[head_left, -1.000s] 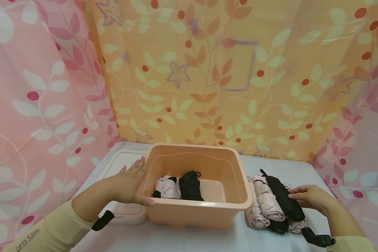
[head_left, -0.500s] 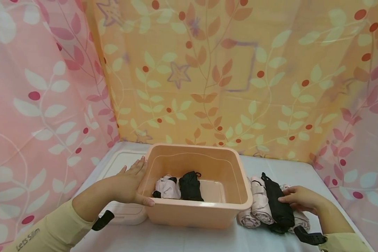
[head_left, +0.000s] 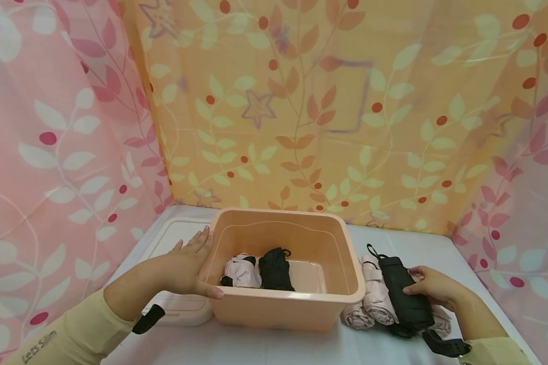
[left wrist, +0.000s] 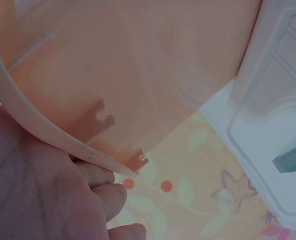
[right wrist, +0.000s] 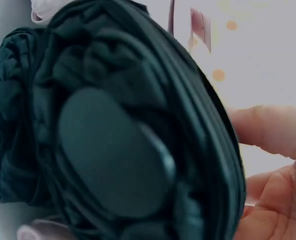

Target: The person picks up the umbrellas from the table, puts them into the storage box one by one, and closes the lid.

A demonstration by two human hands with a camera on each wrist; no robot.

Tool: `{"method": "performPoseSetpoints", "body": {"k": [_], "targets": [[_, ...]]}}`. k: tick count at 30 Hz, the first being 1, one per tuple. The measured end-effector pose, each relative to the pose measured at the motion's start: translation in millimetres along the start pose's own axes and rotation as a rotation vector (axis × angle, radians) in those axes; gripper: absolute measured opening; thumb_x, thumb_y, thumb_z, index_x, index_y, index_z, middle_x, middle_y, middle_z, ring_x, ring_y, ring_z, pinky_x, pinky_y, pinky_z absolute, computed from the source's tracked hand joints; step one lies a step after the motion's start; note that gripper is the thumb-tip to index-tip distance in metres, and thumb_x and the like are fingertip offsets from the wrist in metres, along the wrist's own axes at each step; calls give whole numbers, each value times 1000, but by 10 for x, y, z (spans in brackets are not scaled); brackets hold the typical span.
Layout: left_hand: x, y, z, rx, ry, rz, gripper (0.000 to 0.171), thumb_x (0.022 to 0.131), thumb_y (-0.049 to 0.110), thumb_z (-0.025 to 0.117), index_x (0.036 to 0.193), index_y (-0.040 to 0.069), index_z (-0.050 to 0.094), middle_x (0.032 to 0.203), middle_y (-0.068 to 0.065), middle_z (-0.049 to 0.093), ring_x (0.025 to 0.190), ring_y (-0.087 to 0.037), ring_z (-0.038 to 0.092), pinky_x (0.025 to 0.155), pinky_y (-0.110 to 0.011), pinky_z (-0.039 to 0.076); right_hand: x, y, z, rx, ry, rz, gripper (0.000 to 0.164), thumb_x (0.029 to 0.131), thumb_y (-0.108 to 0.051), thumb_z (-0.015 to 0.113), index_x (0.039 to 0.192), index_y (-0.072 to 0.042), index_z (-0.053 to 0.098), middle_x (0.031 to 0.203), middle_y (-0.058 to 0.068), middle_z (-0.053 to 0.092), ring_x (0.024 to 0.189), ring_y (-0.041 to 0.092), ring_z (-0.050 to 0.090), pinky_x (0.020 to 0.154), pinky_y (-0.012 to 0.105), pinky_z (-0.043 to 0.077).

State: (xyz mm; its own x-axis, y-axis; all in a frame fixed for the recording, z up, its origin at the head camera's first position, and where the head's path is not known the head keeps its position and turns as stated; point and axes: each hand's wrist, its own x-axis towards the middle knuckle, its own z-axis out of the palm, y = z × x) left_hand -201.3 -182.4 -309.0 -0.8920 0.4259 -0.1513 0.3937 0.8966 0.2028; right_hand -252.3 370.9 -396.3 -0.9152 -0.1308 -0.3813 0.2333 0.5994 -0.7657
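In the head view, my left hand (head_left: pixel 184 266) rests against the left end of a peach plastic box (head_left: pixel 278 310), fingers extended along its rim and thumb at the front corner. The left wrist view has the palm against the box rim (left wrist: pixel 43 125). Inside the box lie a pale pink folded umbrella (head_left: pixel 244 272) and a black one. To the right, my right hand (head_left: pixel 435 289) grips another black folded umbrella (head_left: pixel 406 296) by its right side, thumb on top. Its round end (right wrist: pixel 115 150) fills the right wrist view. Pale pink rolled umbrellas (head_left: pixel 377 299) lie beside and under it.
A white lid (head_left: pixel 178 233) lies on the white-covered table (head_left: pixel 296 350), left of the box and partly behind my left arm. Patterned cloth (head_left: pixel 296 126) encloses the back and sides. The umbrella pile sits right against the box's right end.
My right hand has shifted left along with the black umbrella, whose strap loop now sticks out at the far end. The pale umbrellas beneath moved slightly toward the box. The left hand stays put.
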Motion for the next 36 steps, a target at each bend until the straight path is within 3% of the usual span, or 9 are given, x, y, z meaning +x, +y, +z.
{"method": "performPoseSetpoints", "body": {"k": [6,13,19,26,36], "targets": [[3,6,2,-9,-3,-1,129,63,78,55,143,-9,4,150,-24,-4,137,-39,0,102,-64,6,-15,51,-36,-22,22,-46,70,83,-12,63,129,21,21,118,39,40,95,30,57,81,47,49],[3,10,0,-10,0,1,129,62,78,55,143,-9,4,150,-24,-3,137,-39,0,102,-64,7,-42,94,-122,14,56,-42,61,84,-13,61,122,23,29,100,20,56,85,24,61,78,44,51],[6,1,11,-5,1,-3,129,62,79,55,143,-8,4,150,-24,-4,137,-39,0,102,-64,7,-57,78,-198,23,77,-41,54,86,-15,61,116,22,35,95,13,58,84,22,60,77,41,51],[12,-12,16,5,-5,-4,130,62,80,53,143,-8,3,150,-23,-5,138,-38,0,102,-64,7,-113,-55,-284,16,105,-79,53,87,-20,60,114,21,39,92,10,58,83,20,60,77,38,51],[12,-17,21,-4,-1,-2,130,61,80,53,143,-8,4,150,-24,-4,138,-38,0,102,-64,7,-207,-303,-426,-64,148,-104,61,90,-24,57,122,21,31,97,11,60,87,20,60,84,46,48]]}}
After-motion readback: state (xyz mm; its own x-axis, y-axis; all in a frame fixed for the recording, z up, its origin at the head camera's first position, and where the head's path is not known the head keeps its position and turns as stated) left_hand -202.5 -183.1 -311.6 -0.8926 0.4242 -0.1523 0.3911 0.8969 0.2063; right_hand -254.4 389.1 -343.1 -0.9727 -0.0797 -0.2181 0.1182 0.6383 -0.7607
